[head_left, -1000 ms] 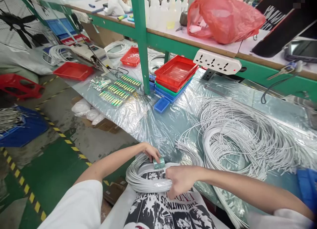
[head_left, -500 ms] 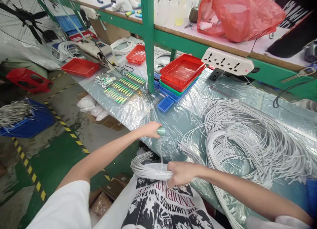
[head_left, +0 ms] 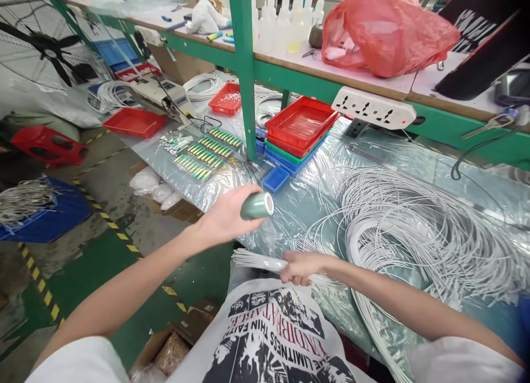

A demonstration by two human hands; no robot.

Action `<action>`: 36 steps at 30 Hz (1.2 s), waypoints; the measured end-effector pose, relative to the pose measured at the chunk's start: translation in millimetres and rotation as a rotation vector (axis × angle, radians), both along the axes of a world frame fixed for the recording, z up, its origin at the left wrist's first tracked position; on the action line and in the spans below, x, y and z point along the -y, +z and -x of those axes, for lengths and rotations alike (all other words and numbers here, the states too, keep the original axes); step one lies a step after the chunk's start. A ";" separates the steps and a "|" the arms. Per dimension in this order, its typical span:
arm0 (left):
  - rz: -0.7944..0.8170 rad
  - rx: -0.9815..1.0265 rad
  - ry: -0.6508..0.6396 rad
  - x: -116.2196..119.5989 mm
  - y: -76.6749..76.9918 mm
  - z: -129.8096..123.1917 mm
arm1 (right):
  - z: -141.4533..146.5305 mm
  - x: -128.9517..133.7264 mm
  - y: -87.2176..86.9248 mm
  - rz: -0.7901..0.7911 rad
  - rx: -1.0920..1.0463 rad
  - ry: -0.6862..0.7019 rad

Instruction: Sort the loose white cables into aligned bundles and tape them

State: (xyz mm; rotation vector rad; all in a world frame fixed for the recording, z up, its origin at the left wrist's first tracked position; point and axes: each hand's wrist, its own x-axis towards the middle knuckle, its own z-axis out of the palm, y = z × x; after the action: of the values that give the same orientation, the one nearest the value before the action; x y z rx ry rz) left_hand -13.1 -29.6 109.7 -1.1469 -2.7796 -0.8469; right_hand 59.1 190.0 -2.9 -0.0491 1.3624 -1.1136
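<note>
My left hand (head_left: 223, 214) is wrapped round a small green roll of wrapping film (head_left: 256, 206), raised over the table's near edge, its pale round end facing right. No strip of film shows between the roll and the cables now. Lower down, my right hand (head_left: 301, 267) grips a bundle of white cables (head_left: 257, 260) just in front of my shirt. The cut ends stick out to the left of that fist. To its right, a large loose coil of white cables (head_left: 372, 228) spreads over the plastic-covered table (head_left: 298, 201).
Stacked red trays (head_left: 300, 123) and a small blue tray (head_left: 276, 177) stand beside a green post (head_left: 244, 74). Rows of green-and-yellow parts (head_left: 207, 154) lie left of it. A power strip (head_left: 372, 108) is fixed under the shelf, which carries bottles and a red bag (head_left: 389, 32).
My left hand and the roll have come up and closer to the camera. The clear strip seen before no longer shows. The bundle in my right hand looks straighter and slightly higher.
</note>
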 end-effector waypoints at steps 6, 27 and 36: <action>-0.150 -0.537 -0.353 18.3 -4.1 -67.6 | 30.0 -30.3 11.1 0.067 0.032 -0.180; 0.117 -0.145 0.066 -43.0 -244.8 -88.5 | 31.7 -16.1 9.9 0.018 0.049 -0.160; 0.253 0.013 0.149 -50.3 -304.5 -73.3 | 60.2 2.2 -56.7 -0.091 0.240 -0.100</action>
State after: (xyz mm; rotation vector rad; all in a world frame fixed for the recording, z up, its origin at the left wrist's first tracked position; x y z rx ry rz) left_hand 60.2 20.8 -194.8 -0.9457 -3.0029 -0.5028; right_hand -1.1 187.8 -59.5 0.2151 1.2085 -1.1014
